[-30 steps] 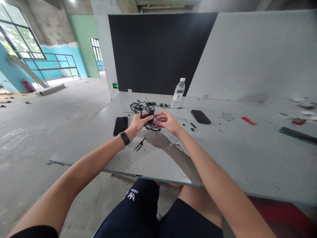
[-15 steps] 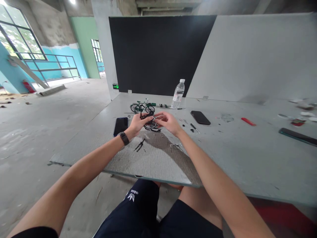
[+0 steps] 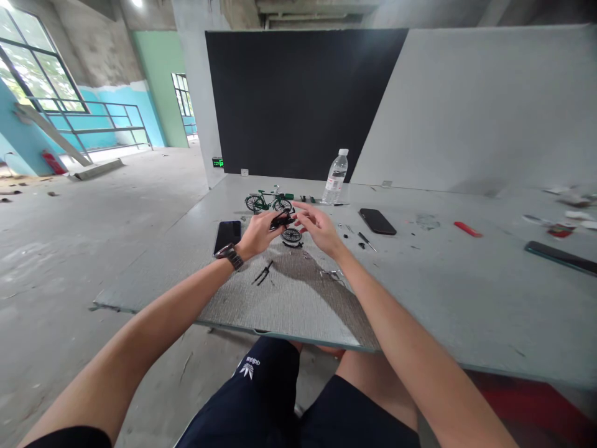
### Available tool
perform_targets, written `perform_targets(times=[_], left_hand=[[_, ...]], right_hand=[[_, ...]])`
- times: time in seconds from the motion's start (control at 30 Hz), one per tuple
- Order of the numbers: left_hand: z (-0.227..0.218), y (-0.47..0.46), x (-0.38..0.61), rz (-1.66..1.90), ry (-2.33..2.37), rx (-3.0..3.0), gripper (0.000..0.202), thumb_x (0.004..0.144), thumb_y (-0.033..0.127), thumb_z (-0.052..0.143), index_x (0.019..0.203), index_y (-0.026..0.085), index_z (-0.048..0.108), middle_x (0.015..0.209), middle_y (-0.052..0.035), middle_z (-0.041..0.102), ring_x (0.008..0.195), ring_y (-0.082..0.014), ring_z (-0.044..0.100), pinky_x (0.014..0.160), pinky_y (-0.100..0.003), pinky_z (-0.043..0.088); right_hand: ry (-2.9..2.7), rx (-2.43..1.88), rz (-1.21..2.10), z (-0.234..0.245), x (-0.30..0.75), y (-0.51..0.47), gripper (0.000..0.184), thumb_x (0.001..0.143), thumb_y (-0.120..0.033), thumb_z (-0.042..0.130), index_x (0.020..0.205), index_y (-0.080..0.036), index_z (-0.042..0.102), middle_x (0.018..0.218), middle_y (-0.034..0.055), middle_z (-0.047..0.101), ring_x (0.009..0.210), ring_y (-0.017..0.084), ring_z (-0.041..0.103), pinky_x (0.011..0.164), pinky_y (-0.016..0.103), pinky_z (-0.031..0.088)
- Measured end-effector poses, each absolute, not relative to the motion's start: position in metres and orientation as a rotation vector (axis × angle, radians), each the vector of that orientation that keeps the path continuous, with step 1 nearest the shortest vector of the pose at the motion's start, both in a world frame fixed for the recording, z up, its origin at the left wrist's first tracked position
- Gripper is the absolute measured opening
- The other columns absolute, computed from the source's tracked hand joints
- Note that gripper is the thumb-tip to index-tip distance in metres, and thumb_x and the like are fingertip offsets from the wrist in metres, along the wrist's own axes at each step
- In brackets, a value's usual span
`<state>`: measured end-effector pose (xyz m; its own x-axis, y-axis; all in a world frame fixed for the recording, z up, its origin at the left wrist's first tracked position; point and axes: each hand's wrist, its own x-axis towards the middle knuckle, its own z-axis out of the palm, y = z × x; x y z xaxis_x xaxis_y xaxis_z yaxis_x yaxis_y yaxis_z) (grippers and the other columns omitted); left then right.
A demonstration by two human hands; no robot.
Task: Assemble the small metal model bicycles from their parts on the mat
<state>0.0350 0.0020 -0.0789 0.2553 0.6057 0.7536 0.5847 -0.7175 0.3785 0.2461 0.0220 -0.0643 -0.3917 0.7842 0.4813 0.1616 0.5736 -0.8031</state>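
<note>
My left hand is closed around a black model bicycle frame, much of it hidden by the fingers. Just right of the frame is my right hand, its index finger stretched out and apart from the thumb; I see nothing held in it. A small spoked wheel shows below the frame, between the hands; whether it is attached I cannot tell. Below that lies a curved black part. Nearer the table's front edge is a black fork. A green model bicycle stands behind my hands.
A phone lies left of my hands. To the right are a screwdriver, several small parts, another phone and a red object. A water bottle stands at the back, before a black panel.
My right fingers have come away from the wheel and the index finger has straightened. The frame in my left hand has tilted lower, and the wheel now shows more fully, slightly to the right.
</note>
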Motion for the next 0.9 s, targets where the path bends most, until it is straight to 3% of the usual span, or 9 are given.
perform_targets(times=[0.37, 0.5, 0.63, 0.73, 0.9], left_hand=[[-0.078, 0.000, 0.040, 1.475, 1.124, 2.211, 0.022, 0.086, 0.023, 0.075, 0.108, 0.020, 0.076, 0.104, -0.0074, 0.079, 0.095, -0.0226, 0.072, 0.089, -0.034, 0.052], [-0.080, 0.007, 0.045, 1.559, 1.106, 1.683, 0.027, 0.075, 0.031, 0.086, 0.095, 0.015, 0.075, 0.092, -0.0078, 0.077, 0.085, -0.0203, 0.070, 0.081, -0.032, 0.053], [-0.079, 0.008, 0.047, 1.473, 0.829, 1.156, 0.027, 0.074, 0.029, 0.085, 0.091, 0.013, 0.072, 0.083, -0.0055, 0.073, 0.074, -0.0146, 0.068, 0.072, -0.028, 0.053], [-0.077, 0.005, 0.046, 1.452, 0.735, 1.041, 0.025, 0.072, 0.028, 0.088, 0.084, 0.013, 0.072, 0.083, -0.0054, 0.073, 0.074, -0.0133, 0.067, 0.071, -0.026, 0.053], [-0.074, 0.004, 0.047, 1.474, 0.734, 0.964, 0.024, 0.071, 0.026, 0.089, 0.079, 0.013, 0.070, 0.079, -0.0044, 0.072, 0.072, -0.0124, 0.065, 0.071, -0.026, 0.053]], right_hand=[[-1.867, -0.803, 0.806, -0.065, 0.245, 0.024, 0.054, 0.093, -0.065, 0.058, 0.124, -0.022, 0.068, 0.090, 0.0061, 0.069, 0.081, 0.020, 0.066, 0.066, 0.029, 0.055], [-1.858, -0.844, 0.763, -0.069, 0.246, 0.027, 0.059, 0.094, -0.069, 0.053, 0.125, -0.019, 0.064, 0.090, 0.0069, 0.069, 0.077, 0.019, 0.065, 0.064, 0.030, 0.054], [-1.942, -0.931, 0.612, -0.073, 0.248, 0.033, 0.055, 0.096, -0.069, 0.049, 0.107, -0.018, 0.068, 0.086, 0.0068, 0.070, 0.075, 0.020, 0.066, 0.068, 0.030, 0.051], [-2.074, -0.994, 0.461, -0.076, 0.251, 0.036, 0.047, 0.101, -0.060, 0.047, 0.100, -0.018, 0.070, 0.088, 0.0075, 0.074, 0.080, 0.021, 0.067, 0.074, 0.031, 0.050], [-2.292, -1.166, 0.253, -0.076, 0.255, 0.038, 0.025, 0.100, -0.029, 0.053, 0.105, -0.019, 0.075, 0.103, 0.0078, 0.078, 0.090, 0.022, 0.070, 0.082, 0.034, 0.051]])
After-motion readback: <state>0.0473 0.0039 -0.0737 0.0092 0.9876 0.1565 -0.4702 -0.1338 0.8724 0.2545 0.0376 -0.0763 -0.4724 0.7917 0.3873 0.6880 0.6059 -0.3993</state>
